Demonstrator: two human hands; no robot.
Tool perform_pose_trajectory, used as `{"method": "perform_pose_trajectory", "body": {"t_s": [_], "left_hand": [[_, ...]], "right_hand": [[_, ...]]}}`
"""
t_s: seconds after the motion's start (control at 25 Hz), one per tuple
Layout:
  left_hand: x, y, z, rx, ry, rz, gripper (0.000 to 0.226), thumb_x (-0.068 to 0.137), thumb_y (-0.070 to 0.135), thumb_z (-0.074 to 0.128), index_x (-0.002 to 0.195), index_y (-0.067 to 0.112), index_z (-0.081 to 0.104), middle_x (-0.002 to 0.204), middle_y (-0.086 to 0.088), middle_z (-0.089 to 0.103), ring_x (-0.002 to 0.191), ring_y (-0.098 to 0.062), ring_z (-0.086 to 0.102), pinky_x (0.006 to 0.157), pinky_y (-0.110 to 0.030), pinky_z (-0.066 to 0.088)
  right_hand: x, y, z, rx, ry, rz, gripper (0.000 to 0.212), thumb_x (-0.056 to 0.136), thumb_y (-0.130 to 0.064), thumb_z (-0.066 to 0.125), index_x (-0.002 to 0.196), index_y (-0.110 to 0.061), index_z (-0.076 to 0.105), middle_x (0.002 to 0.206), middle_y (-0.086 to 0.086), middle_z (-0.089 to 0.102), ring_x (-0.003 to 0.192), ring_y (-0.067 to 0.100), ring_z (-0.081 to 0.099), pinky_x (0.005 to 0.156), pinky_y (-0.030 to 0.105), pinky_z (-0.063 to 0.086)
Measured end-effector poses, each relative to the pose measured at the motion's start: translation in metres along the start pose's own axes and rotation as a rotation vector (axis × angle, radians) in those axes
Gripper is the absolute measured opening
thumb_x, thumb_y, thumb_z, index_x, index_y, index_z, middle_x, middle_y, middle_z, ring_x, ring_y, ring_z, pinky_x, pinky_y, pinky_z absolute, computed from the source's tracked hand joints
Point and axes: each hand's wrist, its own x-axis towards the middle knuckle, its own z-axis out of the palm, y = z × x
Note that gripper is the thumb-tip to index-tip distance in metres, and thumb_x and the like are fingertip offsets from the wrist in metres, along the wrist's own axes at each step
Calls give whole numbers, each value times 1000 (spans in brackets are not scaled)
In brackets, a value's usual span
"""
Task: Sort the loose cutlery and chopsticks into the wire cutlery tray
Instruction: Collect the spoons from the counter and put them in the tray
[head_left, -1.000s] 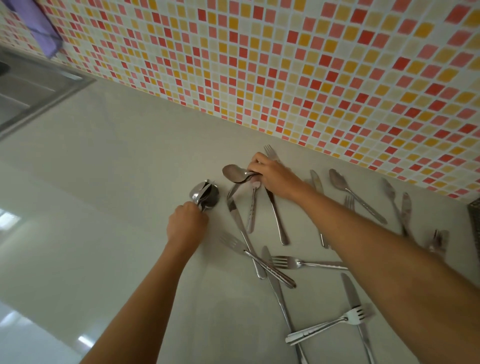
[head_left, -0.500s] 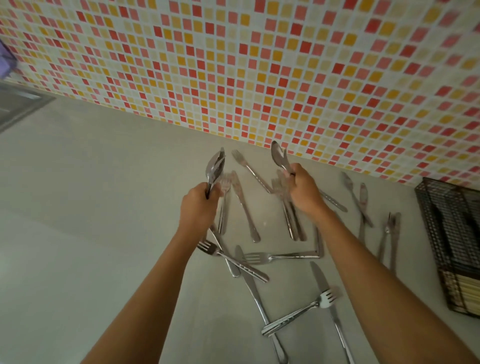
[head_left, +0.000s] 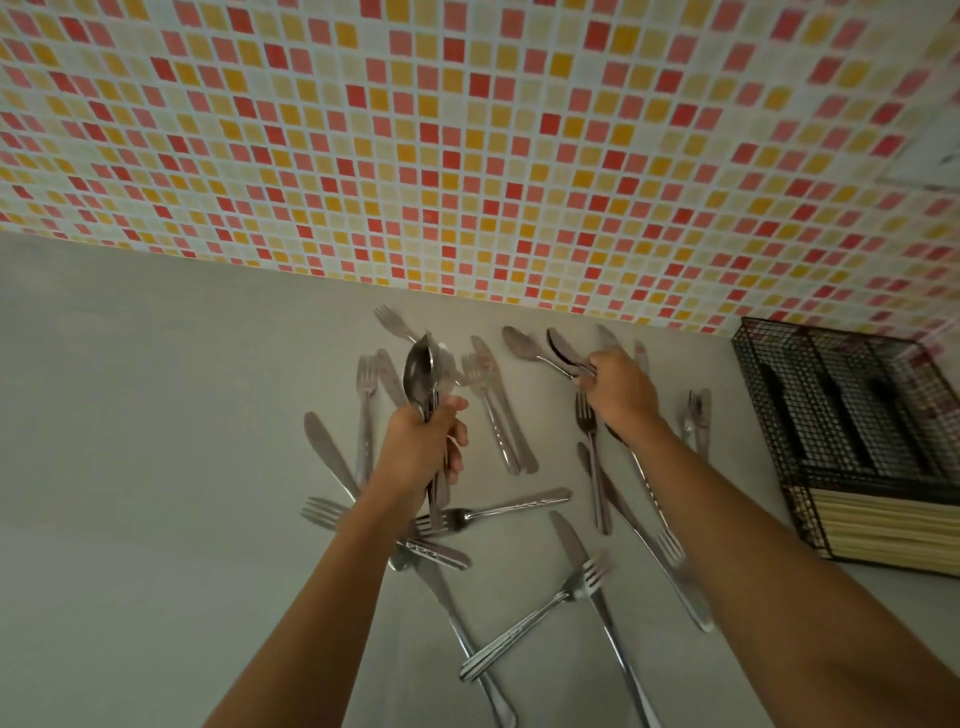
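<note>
the left hand (head_left: 423, 447) holds a spoon bunch (head_left: 418, 374), the right hand (head_left: 618, 395) a spoon pair (head_left: 524, 345). forks (head_left: 540, 618) and knives (head_left: 324, 452) lie on the counter (head_left: 156, 415) between, beneath and before both hands. the wire tray (head_left: 779, 441) sits right of the right hand, chopsticks (head_left: 893, 530) in its near compartment.

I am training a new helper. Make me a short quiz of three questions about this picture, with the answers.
1. True or false: the left hand grips a bundle of spoons.
2. The chopsticks lie: A) loose on the counter, B) in the wire tray, C) in the sink.
3. Fill in: the hand nearer the tray is the ____ hand.
Key: 1 true; 2 B; 3 right hand.
</note>
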Motion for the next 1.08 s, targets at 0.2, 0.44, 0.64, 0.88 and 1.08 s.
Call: {"method": "perform_pose_trajectory", "body": {"t_s": [0.2, 0.44, 0.64, 0.88, 1.08], "left_hand": [[3, -3, 14, 5, -40, 26, 24, 98, 31, 47, 105, 12, 60, 55, -1, 58, 35, -15, 45, 38, -24, 39], [3, -4, 18, 8, -72, 33, 30, 99, 29, 43, 118, 11, 55, 59, -3, 61, 38, -14, 49, 39, -24, 42], [7, 0, 17, -186, -104, -29, 24, 96, 15, 51, 113, -1, 57, 82, -9, 72, 53, -20, 66, 51, -29, 57], [10, 2, 24, -434, -140, -75, 16, 94, 9, 54, 106, 1, 61, 106, -16, 69, 80, -26, 73, 76, -36, 60], [6, -2, 29, -408, -108, -44, 19, 93, 8, 55, 109, 1, 62, 99, -10, 72, 85, -19, 69, 72, -24, 59]], "right_hand": [[14, -1, 2, -108, -88, -13, 20, 92, -18, 53, 109, -9, 59, 109, 13, 63, 102, 28, 62, 107, 44, 30], [35, 3, -3, -258, -273, -22, 22, 94, -21, 45, 107, -13, 61, 155, 10, 25, 143, 18, 26, 118, 51, 5], [26, -11, -34, -172, -58, 15, 27, 97, -23, 45, 115, -5, 54, 116, 14, 57, 98, 32, 59, 77, 35, 45], [-45, -51, -68, 1176, -110, 398, 18, 100, -26, 42, 96, -12, 53, 72, -1, 51, 49, 8, 34, 44, 22, 30], [-105, -69, -41, 1164, -25, 386, 23, 99, -22, 45, 77, -18, 52, 62, -1, 55, 51, 11, 42, 50, 26, 36]]}}
